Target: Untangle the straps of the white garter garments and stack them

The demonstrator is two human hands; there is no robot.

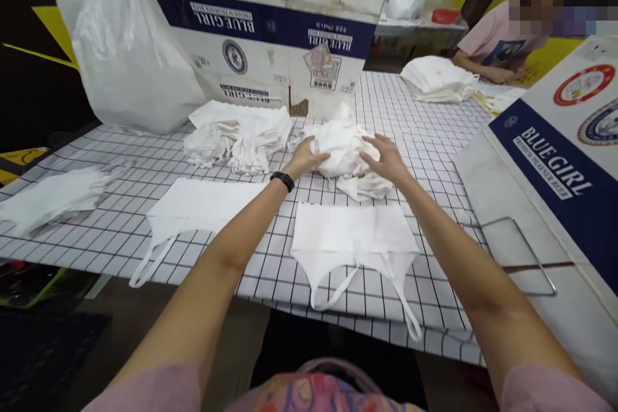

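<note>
A loose heap of white fabric (340, 145) lies between my hands near the middle of the table. My left hand (306, 158), with a black band on its wrist, rests at the heap's left side, thumb and fingers apart. On the other side my right hand (386, 158) has its fingers spread against the cloth. Closer to me, a white strappy camisole top (355, 228) lies flat, straps toward the table edge. A second white camisole (193, 206) is spread to its left, partly covered by my left forearm. Just left of the heap sits a stack of folded white garments (246, 125).
A checked cloth covers the table (425, 141). Behind stand a large carton (275, 45) and a white plastic bag (130, 51). Another carton (550, 148) and a bent metal wire (531, 251) are at the right. White garments (53, 196) lie far left. A co-worker (497, 38) sits beyond.
</note>
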